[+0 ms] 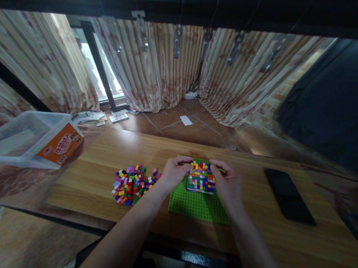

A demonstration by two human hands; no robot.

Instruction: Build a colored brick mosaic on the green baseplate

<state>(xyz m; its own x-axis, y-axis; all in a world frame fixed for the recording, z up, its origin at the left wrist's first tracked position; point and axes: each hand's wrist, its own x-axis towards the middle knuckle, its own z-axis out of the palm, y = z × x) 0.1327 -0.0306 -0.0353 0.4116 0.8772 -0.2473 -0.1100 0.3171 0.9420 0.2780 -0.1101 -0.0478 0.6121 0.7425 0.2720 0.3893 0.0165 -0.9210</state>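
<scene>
A square block of small toy bricks (201, 177) in many colours sits over the green studded baseplate (197, 208). My left hand (177, 172) is at its upper left edge, thumb and fingers closed against it. From the right, my right hand (228, 183) grips the opposite edge, its fingers curled and partly hidden. Whether the block is pressed onto the baseplate or just above it, I cannot tell. Left of my left forearm lies a loose heap of coloured bricks (129, 185), several of them scattered towards my wrist.
The wooden table (89, 181) holds a black phone (290, 196) on the right. At its far left stands a clear plastic bin (55, 125) with an orange label. A dark bar (173, 6) with hanging metal clips crosses overhead. Curtains (176, 71) hang behind the table.
</scene>
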